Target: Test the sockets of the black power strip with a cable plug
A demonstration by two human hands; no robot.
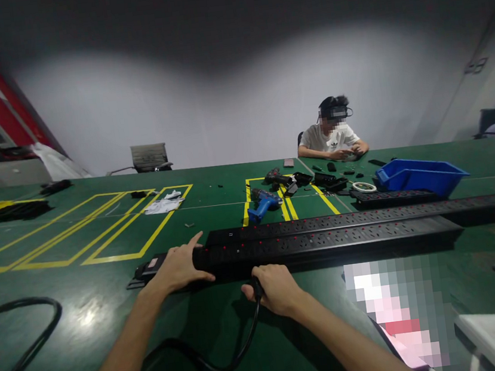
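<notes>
On the green table [215, 216] lie the far strip [493, 201], reaching further right, and alongside it the near strip [327, 248], both black, their long axes running left to right across the person's front. A black cord [245, 351] curves up from this side to the right hand [278, 287], which holds it by its thick end [257, 289], with the near strip directly beyond. The left hand [179, 267] is the nearer, lying on that strip's left end, thumb and forefinger wide apart; whether its hidden fingers grip, I cannot tell.
</notes>
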